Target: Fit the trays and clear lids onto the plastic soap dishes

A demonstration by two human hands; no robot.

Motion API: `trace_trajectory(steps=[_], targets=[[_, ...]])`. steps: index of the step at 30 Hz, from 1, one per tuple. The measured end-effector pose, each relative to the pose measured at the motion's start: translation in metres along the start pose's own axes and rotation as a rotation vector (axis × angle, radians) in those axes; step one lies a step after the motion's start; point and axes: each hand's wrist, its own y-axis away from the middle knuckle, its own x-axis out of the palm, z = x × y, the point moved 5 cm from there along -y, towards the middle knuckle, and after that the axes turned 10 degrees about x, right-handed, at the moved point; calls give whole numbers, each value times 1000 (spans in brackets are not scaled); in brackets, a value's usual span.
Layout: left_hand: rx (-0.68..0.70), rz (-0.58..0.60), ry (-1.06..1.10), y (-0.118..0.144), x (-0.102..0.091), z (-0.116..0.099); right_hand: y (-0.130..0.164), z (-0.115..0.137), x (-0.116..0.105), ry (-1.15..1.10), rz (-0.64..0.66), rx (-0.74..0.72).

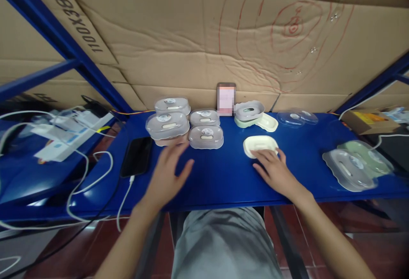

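Note:
My left hand, fingers stretched and thumb apart, is at the front of a stack of lidded grey soap boxes on the left. Its fingertips overlap the lower edge of the stack; whether they touch it I cannot tell. My right hand lies with fingers spread over the near edge of a cream oval soap dish insert, not wrapped round it. Two more lidded grey boxes stand between the hands: a front box and a rear box. Each has a clear lid with a round sticker.
Behind my right hand are a grey soap tray and a cream insert. Clear lids lie further right. Lidded grey and green boxes sit at the right edge. A black phone with a white cable lies left.

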Motion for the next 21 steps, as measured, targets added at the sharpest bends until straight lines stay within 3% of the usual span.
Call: trace_trajectory(steps=[2, 4, 7, 12, 15, 18, 21], targets=[[136, 179, 77, 10, 30, -40, 5, 30, -5, -140, 76, -153], [242, 328, 113, 19, 55, -68, 2, 45, -14, -256, 100, -252], [314, 432, 132, 25, 72, -82, -29, 33, -27, -257, -5, -239], [289, 385, 136, 29, 64, -76, -114, -28, -30, -58, -187, -65], [267, 308, 152, 37, 58, -73, -152, -48, -25, -68, -227, 2], [230, 244, 144, 43, 56, -71, -158, -47, -26, -121, -257, 13], [226, 230, 135, 44, 56, -71, -129, -36, -36, -187, -329, 50]])
